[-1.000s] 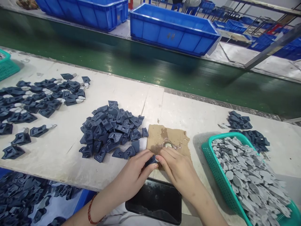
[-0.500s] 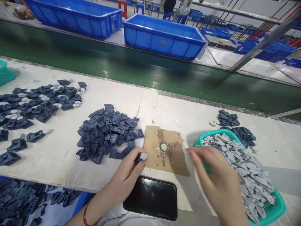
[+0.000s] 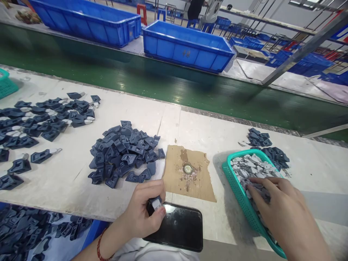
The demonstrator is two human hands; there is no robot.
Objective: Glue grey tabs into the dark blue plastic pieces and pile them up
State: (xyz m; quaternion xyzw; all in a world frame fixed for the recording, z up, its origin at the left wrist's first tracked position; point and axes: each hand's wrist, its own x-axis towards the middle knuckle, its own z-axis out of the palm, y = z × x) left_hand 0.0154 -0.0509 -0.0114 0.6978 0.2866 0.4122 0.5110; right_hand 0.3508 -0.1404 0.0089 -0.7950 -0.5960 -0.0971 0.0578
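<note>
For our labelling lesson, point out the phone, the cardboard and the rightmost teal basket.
Phone (image 3: 183, 228), head view: black screen.
Cardboard (image 3: 199, 182), head view: lower right.
Teal basket (image 3: 239, 193), head view: perforated left wall.

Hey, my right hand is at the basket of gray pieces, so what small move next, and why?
Probably pinch one of the gray pieces with your right hand: it is right at them in the green basket, while your left hand is occupied holding a dark blue part.

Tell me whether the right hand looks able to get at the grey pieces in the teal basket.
Likely yes: the right hand is at the open top of the teal basket, right by the grey pieces, with no lid in the way.
</note>
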